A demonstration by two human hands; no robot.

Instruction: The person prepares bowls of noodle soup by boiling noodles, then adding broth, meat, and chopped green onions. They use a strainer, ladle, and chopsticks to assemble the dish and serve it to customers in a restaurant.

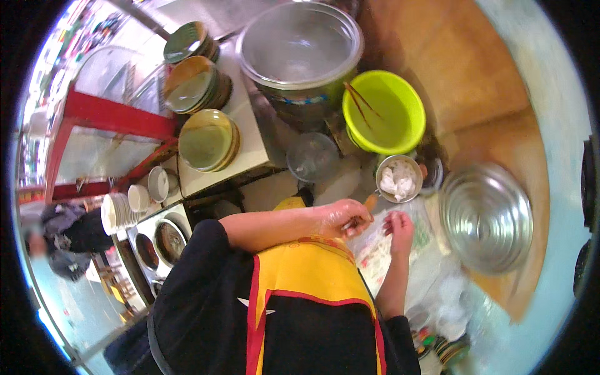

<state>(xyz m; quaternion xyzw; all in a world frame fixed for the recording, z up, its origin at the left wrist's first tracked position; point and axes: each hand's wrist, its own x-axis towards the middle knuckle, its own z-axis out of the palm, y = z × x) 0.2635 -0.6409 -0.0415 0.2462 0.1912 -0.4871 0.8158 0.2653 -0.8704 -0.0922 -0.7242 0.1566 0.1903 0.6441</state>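
Observation:
My left hand (348, 218), wet-looking, is held before the yellow apron (304, 265) with its fingers curled. A small bright spot shows at its fingers; whether it grips something is not clear. Close to its fingertips is the orange-brown handle (371, 202) of a small round metal pan (380, 190), which has soft white lumps (397, 182) in it. Just right of that handle my right hand (400, 229) is raised with bent fingers, over a clear plastic bag (375, 258) with pale and green contents. Its palm side is partly hidden.
A lime-green basin (415, 93) with chopsticks (361, 103) stands beyond the pan, beside a large lidded pot (300, 42). Stacked bowls (208, 140) line the left counter (253, 145). A round metal lid (487, 218) lies right. A person (61, 234) is at far left.

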